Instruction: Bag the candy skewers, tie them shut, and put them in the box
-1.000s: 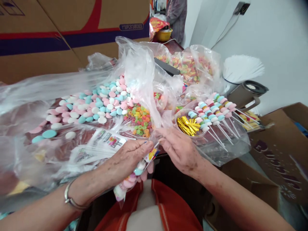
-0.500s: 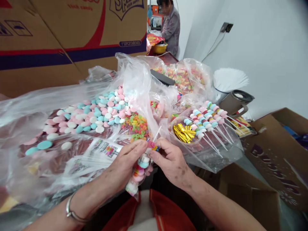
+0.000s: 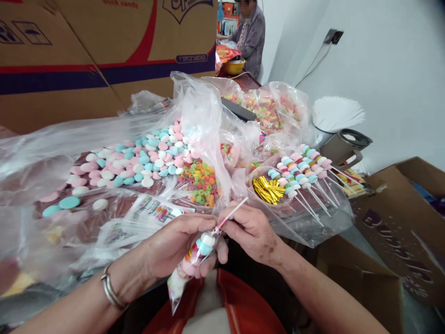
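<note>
Head view: the left hand [image 3: 174, 248] wraps around a candy skewer [image 3: 200, 248] sleeved in a clear bag [image 3: 175, 287], just in front of the gold ties [image 3: 267, 190]. The right hand [image 3: 252, 229] pinches the bag neck at the white stick [image 3: 233, 211]. The skewer looks light; its stick is stiff, its soft candies likely crush easily, and the film is slippery, so the neck is the sound place to grip. Behind the ties lie finished skewers [image 3: 306, 174]; left of them, loose candies [image 3: 146, 155] on the counter [image 3: 248, 81].
</note>
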Demonstrator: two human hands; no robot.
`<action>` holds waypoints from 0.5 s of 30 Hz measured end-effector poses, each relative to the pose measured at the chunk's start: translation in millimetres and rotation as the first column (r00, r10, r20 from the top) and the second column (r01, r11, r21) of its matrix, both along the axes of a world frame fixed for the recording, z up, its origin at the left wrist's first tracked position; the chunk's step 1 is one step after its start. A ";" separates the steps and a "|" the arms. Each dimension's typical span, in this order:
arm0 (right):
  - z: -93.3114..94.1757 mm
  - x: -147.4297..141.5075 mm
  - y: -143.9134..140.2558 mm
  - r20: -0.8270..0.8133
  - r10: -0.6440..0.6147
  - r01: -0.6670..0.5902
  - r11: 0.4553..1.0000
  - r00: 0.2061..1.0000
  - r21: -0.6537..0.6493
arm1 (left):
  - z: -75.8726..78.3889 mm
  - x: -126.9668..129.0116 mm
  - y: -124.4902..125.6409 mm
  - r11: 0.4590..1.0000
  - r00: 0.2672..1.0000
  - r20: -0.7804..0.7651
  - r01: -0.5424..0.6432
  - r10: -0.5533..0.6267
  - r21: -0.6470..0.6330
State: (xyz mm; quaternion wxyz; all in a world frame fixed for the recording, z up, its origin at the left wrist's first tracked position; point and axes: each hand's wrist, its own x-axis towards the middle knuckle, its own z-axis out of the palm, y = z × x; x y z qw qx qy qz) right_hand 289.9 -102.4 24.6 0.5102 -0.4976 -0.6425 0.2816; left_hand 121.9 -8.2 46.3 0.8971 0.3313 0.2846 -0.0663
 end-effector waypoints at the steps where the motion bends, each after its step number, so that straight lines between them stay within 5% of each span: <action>1: 1.0 -0.6 -0.6 0.041 -0.021 0.020 0.999 0.999 0.027 | -0.3 -0.6 0.9 1.000 1.000 0.012 0.026 -0.025 -0.015; 8: 1.1 -8.8 -5.7 0.074 -0.227 0.227 0.974 0.971 0.008 | 3.1 0.0 4.8 0.983 0.993 0.096 0.050 -0.067 0.176; 11: 1.9 -7.5 -12.8 0.324 -0.407 0.360 0.912 0.854 0.196 | 1.9 0.6 5.5 0.971 0.998 0.039 0.029 -0.039 0.237; 13: 4.3 -5.6 -18.1 0.521 -0.445 0.251 0.881 0.729 0.401 | -1.8 -0.8 5.3 0.970 0.999 0.012 0.034 -0.038 0.242; 15: 7.0 -3.9 -21.7 0.664 -0.393 0.059 0.883 0.636 0.465 | -6.1 -3.0 5.1 0.967 0.998 0.009 0.065 -0.070 0.246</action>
